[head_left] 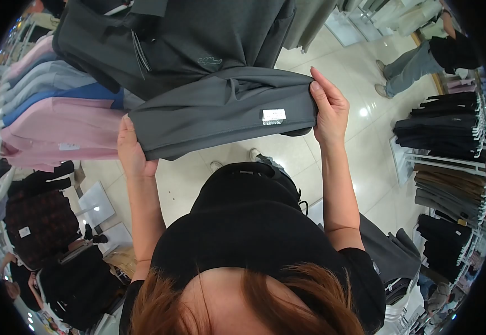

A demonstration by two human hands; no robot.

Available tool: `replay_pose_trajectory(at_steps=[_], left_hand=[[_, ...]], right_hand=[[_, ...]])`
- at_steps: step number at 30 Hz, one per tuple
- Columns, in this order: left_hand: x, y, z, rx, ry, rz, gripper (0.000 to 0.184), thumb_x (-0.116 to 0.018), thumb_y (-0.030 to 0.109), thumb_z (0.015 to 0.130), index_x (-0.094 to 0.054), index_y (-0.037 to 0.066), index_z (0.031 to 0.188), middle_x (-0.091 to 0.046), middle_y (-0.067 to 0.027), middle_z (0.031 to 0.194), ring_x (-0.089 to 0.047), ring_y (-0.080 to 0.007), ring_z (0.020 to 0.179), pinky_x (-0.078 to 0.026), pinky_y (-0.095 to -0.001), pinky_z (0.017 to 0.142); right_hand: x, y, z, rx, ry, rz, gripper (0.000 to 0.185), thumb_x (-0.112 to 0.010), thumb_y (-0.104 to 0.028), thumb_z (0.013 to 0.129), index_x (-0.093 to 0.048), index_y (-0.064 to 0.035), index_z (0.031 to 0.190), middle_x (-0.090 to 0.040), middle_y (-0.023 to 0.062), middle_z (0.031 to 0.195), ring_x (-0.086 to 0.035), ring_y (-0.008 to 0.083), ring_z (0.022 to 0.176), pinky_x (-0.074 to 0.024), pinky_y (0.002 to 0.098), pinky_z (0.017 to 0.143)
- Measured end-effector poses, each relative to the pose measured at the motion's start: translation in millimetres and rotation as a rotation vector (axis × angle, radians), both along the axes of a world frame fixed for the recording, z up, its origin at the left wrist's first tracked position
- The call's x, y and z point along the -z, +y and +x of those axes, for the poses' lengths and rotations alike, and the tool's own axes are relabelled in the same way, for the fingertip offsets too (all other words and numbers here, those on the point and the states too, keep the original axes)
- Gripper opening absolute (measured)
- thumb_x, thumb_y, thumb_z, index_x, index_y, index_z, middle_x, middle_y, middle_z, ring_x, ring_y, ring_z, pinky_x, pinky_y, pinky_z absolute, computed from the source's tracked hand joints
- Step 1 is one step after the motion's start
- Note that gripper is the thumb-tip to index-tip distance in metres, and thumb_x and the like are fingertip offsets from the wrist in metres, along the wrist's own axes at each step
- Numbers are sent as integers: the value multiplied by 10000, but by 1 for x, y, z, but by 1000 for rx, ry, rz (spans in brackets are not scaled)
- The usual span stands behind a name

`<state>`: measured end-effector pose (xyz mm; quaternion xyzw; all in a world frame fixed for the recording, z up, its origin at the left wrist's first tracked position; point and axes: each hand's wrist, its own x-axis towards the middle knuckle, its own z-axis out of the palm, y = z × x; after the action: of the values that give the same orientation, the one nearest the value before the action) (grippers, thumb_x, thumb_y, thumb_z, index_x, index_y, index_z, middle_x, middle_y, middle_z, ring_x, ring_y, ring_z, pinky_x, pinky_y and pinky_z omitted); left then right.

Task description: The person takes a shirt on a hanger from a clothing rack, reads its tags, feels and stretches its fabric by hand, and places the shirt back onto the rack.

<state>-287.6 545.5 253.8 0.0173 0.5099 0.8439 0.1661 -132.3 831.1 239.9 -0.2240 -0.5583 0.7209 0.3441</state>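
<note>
- spanning left hand [133,148] to right hand [331,114], the grey cloth [198,120] overlaps a dark hanging garment [198,36]; whether they join is unclear.
- each has its fingers pinching one end.
- seems light and soft, perhaps slippery; best held by its ends, clear of the white tag [273,116].

I read the grey garment [198,125] over my remote feed as plain and dark, its label [273,116] white. Above the grey garment I get a near-black jacket [192,33] with a thin pale motif [210,61]. Left of the grey garment I see a plain pink shirt [81,125] and a bright blue garment [84,94]; lower on that side, blackish cloth [47,215] with a dull reddish check. Below the grey garment I find a black T-shirt [248,229]; right of the grey garment, cream floor tiles [365,139] and brown clothes [449,175].
</note>
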Motion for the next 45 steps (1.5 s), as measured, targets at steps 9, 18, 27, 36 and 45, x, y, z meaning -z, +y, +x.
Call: replay_pose_trajectory(at_steps=[9, 18, 27, 36, 45], left_hand=[[36, 52, 50, 661, 324, -497, 319, -518, 109, 857, -488, 52, 1170, -538, -26, 1029, -505, -102, 851, -414, -244, 748], [37, 72, 27, 589, -26, 278, 409, -456, 239, 884, -429, 35, 1238, -466, -102, 1218, -472, -193, 1076, -364, -325, 925], [4, 39, 13, 532, 29, 256, 457, -436, 297, 885, -409, 23, 1250, -447, -119, 1241, -454, -216, 1103, -347, -341, 946], [27, 47, 14, 393, -67, 312, 510, -415, 355, 886, -390, 11, 1261, -427, -136, 1264, -436, -240, 1130, -329, -356, 967], [29, 2, 45, 286, -103, 367, 567, -395, 413, 886, -371, -2, 1273, -407, -152, 1287, -418, -264, 1157, -311, -372, 988]], right_hand=[[-44, -78, -19, -569, 48, 530, 451, -533, 97, 684, -623, -116, 1071, -632, 86, 1038, -630, 113, 834, -485, 238, 663], [-23, -128, -3, -943, -11, 1178, 531, -585, 44, 592, -586, -132, 1093, -450, 48, 1293, -613, 211, 874, -495, 274, 578], [3, -81, 13, -1091, -264, 21, 221, -548, 15, 804, -638, -69, 987, -653, 69, 893, -546, 228, 1021, -380, 339, 929], [10, -10, -45, -335, -255, -336, 771, -584, -463, 798, -238, -39, 1342, -471, 140, 1228, -452, 215, 1115, -379, 358, 887], [-13, -23, -109, -471, -237, -131, 551, -701, -180, 721, -435, 50, 1144, -557, 147, 1060, -560, 219, 934, -458, 314, 768]])
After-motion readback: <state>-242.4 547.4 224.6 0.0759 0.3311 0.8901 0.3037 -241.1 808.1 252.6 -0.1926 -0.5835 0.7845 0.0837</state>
